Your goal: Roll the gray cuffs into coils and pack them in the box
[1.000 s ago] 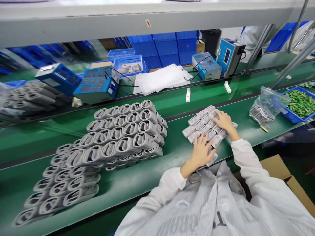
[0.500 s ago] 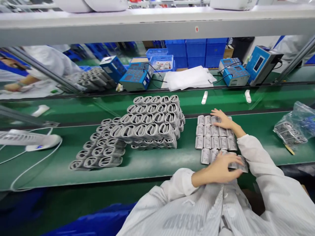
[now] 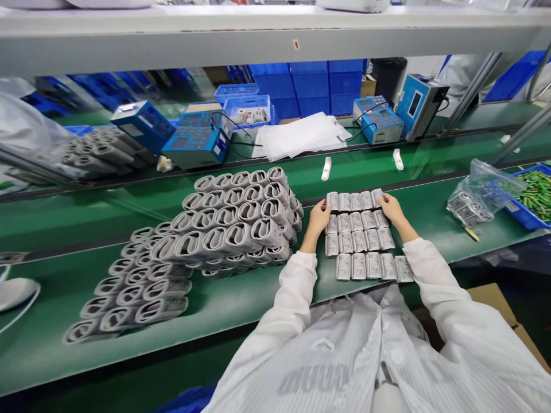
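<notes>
Several grey rolled fabric cuffs (image 3: 355, 221) with printed faces lie in rows on the green bench in front of me. My left hand (image 3: 318, 219) presses its fingers on the left end of the back row of rolled cuffs (image 3: 355, 201). At the right end of that row, my right hand (image 3: 392, 210) grips with its fingertips. The row sits squeezed between both hands, with a dark gap before the row nearer me. The front row (image 3: 372, 266) lies apart, close to the bench edge.
To the left stands a large stack of rolled cuffs (image 3: 232, 221). Blue devices (image 3: 200, 137) and white sheets (image 3: 301, 136) lie behind the belt, with two small white pieces on it. On the right are a clear bag (image 3: 469, 203) and a blue tray (image 3: 531, 215) of green parts.
My left hand has gone from the front row to the left end of the back row. My right hand has shifted to its right end. The rows look straighter; the view has turned right.
</notes>
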